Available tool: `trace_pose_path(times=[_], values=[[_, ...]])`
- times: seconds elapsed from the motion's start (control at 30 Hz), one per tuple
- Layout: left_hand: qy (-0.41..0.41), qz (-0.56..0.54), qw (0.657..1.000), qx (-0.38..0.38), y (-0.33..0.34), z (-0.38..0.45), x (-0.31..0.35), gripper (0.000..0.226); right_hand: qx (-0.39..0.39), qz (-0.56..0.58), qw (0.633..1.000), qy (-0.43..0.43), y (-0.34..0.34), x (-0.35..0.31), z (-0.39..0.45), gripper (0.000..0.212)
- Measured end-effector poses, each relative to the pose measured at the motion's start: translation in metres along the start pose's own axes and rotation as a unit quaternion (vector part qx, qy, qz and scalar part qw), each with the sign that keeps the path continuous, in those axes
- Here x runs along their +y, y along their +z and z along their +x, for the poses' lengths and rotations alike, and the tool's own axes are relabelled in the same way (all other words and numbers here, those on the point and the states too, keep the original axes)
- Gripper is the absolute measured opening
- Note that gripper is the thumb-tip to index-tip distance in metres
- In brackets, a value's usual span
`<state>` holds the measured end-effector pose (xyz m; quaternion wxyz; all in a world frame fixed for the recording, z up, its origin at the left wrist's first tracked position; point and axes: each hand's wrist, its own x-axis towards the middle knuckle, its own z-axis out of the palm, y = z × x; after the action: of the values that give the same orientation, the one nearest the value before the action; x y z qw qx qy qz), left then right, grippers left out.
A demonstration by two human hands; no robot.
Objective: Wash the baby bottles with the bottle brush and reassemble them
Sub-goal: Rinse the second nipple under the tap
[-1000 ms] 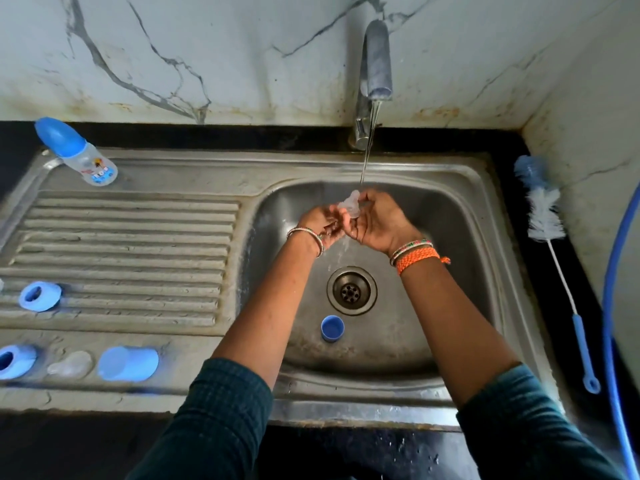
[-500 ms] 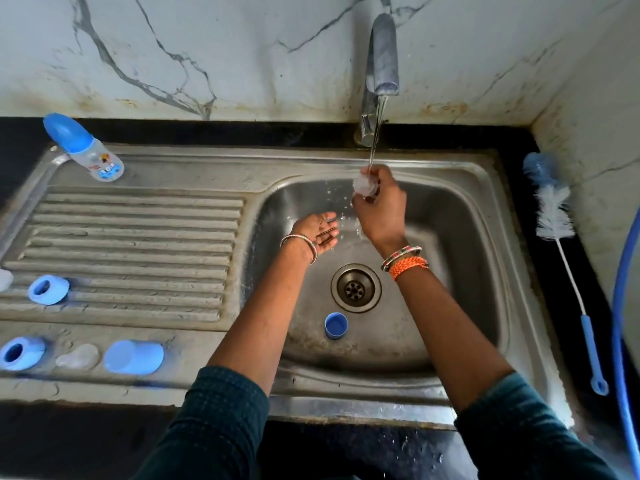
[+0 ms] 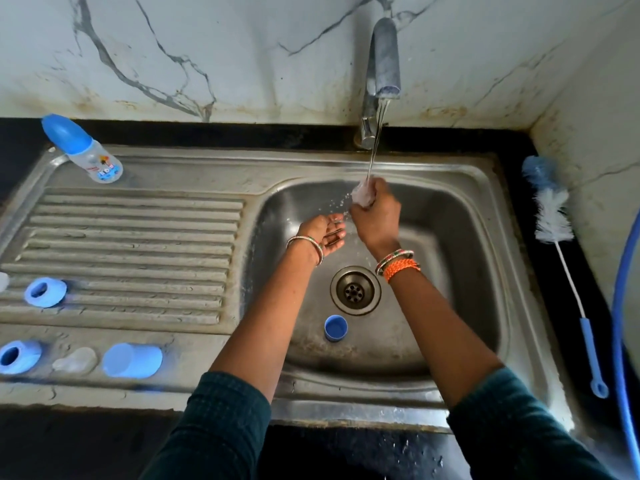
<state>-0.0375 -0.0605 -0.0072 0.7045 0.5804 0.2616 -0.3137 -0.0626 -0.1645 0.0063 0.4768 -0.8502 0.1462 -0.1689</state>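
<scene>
Head view, only one there was. Was mid-rinse: right hand (image 3: 375, 216) curled round a small clear nipple (image 3: 363, 195), held right under the tap (image 3: 382, 60) stream at about 12 o'clock of the sink (image 3: 460, 216) basin. Left hand (image 3: 325, 232) hung just beside it at 9 o'clock, palm up, fingers relaxed, holding nothing.

Next move, at a guess: shake off the nipple, set it down with the other bits, then fetch the blue cap (image 3: 335, 328) lying at 6 o'clock of the drain (image 3: 355, 289).

Looked soft, see-through and wet, mostly hidden in the fist, so hard to say more. One assembled bottle (image 3: 86, 150) lay tilted at the far left of the drainboard. Loose blue collars and caps sat at the near left. Bottle brush (image 3: 554, 216) lay untouched at 3 o'clock, on the counter.
</scene>
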Motion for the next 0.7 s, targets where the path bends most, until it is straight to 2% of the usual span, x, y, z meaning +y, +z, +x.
trace_pose_path(times=[0.07, 0.17, 0.2, 0.3, 0.43, 0.57, 0.67, 0.7], values=[[-0.004, 0.011, 1.0, 0.003, 0.0, 0.001, 0.0, 0.033, 0.025, 0.019, 0.999, -0.02, -0.001, -0.007, 0.004, 0.032], [0.001, 0.008, 1.0, 0.003, 0.003, 0.0, 0.001, 0.034, -0.035, -0.035, 0.999, 0.013, 0.0, 0.002, 0.004, 0.033], [0.002, 0.003, 1.0, 0.0, 0.003, 0.001, 0.002, 0.034, -0.034, -0.044, 0.998, 0.014, 0.0, 0.003, 0.004, 0.033], [0.009, -0.002, 1.0, 0.002, 0.004, 0.003, 0.004, 0.032, 0.031, 0.017, 0.999, -0.024, 0.0, -0.005, 0.006, 0.033], [0.01, -0.008, 1.0, 0.004, 0.007, 0.0, 0.006, 0.033, -0.047, -0.034, 0.998, 0.011, 0.003, 0.005, 0.005, 0.029], [0.02, -0.016, 0.999, 0.024, 0.004, 0.001, 0.008, 0.033, 0.036, 0.028, 0.999, -0.019, 0.003, -0.007, 0.003, 0.035], [0.02, -0.006, 0.999, 0.032, 0.006, 0.002, 0.006, 0.032, -0.033, -0.019, 0.999, -0.007, 0.005, -0.001, -0.004, 0.028], [0.023, -0.007, 0.999, 0.029, 0.007, 0.001, 0.007, 0.031, -0.032, -0.023, 0.999, -0.004, 0.005, 0.0, -0.004, 0.028]])
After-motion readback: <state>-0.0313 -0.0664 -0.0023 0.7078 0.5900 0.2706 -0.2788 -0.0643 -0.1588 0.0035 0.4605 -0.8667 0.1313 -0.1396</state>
